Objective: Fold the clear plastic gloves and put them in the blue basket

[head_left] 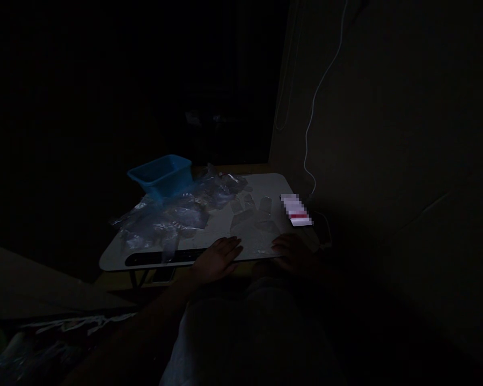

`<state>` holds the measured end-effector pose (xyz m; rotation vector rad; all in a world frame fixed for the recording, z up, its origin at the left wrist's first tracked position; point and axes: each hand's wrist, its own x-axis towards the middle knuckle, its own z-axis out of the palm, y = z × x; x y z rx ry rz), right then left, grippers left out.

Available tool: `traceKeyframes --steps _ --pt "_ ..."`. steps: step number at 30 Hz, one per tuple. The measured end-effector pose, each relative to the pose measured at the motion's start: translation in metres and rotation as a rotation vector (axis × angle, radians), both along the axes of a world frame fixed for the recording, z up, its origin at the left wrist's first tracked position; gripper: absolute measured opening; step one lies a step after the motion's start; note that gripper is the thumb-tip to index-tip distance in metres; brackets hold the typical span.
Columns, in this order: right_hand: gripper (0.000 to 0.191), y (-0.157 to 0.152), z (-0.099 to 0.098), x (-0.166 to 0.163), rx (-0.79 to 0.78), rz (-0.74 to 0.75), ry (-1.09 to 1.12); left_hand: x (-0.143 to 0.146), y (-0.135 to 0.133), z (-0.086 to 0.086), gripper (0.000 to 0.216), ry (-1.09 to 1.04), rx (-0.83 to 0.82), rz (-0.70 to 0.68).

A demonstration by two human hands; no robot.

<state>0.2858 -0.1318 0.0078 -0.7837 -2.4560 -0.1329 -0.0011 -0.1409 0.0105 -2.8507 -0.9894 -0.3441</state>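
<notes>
The scene is very dark. My left hand (217, 260) lies flat with its fingers stretched out on the near edge of a small white table (116, 257). My right hand (292, 252) rests on the same edge, fingers laid on the lower end of a clear plastic glove (251, 222) spread flat on the tabletop. Neither hand grips anything that I can make out.
A heap of crumpled clear plastic (173, 214) covers the table's left half. A blue tub (161, 176) stands at the far left corner. A phone (297, 210) lies at the right edge, with a white cable (312, 118) hanging down the wall.
</notes>
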Motion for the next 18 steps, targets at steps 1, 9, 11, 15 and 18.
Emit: traceKeyframes --steps 1,9,11,15,18 --pt "0.021 0.000 0.000 0.001 -0.009 -0.002 0.016 0.000 -0.001 0.002 0.041 -0.022 -0.014 -0.008" --pt "0.039 0.024 0.006 -0.012 -0.022 -0.195 -0.024 0.006 0.025 0.025 0.042 -0.289 -0.105 0.209" --pt "0.042 0.035 0.005 -0.020 -0.032 -0.251 -0.068 0.014 0.036 0.025 0.042 -0.254 -0.100 0.270" --pt "0.044 0.048 -0.004 -0.030 -0.066 -0.292 -0.117 0.037 0.043 0.022 0.042 -0.181 -0.092 0.170" --pt "0.044 0.049 -0.008 -0.030 -0.059 -0.290 -0.105 0.051 0.043 0.018 0.042 -0.133 -0.089 0.066"
